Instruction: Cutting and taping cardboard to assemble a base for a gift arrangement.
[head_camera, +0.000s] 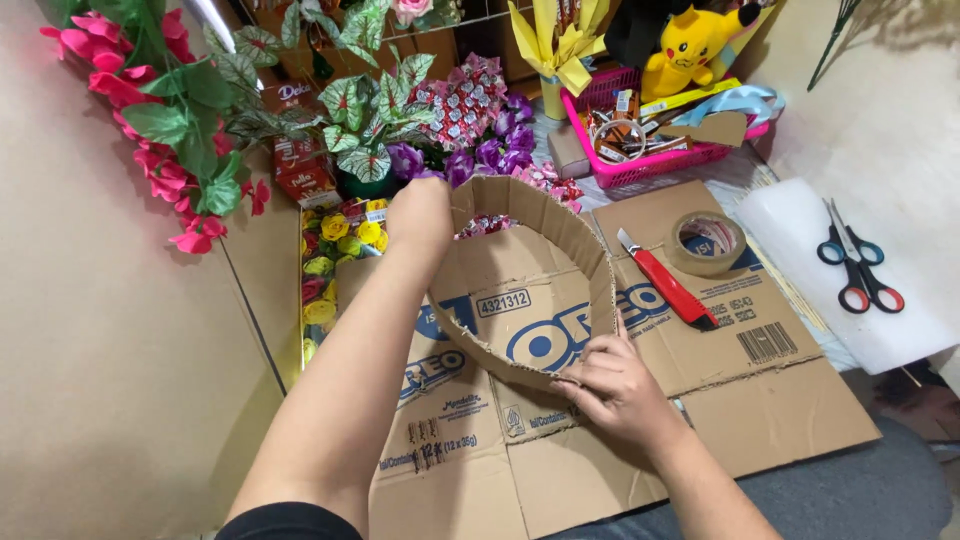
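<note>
Plainly the left hand (420, 212) clamps the far edge of the cardboard ring (560, 245) standing mid-scene on flattened cardboard (780, 400), right hand (612, 385) pinching its near rim; uneven pressure could kink it.

Two scissors (858, 262) lie far right; one red box cutter (668, 284), one tape roll (706, 242), one pink basket (660, 165), one yellow plush toy (690, 45), perhaps two flattened cardboard boxes (760, 400).

A curved brown cardboard strip (560, 240) stands on edge, forming a ring wall. It sits upon a flattened printed cardboard box (600, 440)
</note>
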